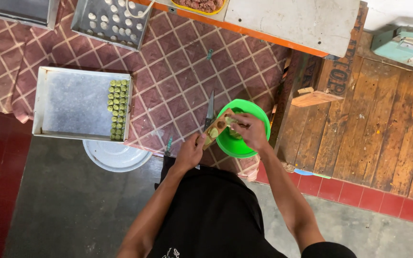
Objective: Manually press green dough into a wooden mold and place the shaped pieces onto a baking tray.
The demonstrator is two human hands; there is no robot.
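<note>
Tiled-pattern cloth covers the bench (178,62). Her left hand (190,152) grips a wooden mould (216,129) (knife (210,111) just beside), while the right hand (249,131) pinches green dough (229,121) over a green bowl (259,114).

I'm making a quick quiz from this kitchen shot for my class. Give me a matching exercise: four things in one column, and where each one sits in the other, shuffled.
Things
1. green bowl
2. knife
3. small green pieces
4. wooden mould

Places
A. in rows along the right side of the metal tray
B. held in the left hand
C. under the right hand
D. lying on the patterned cloth, just left of the bowl

Pairs: 1-C, 2-D, 3-A, 4-B
</note>
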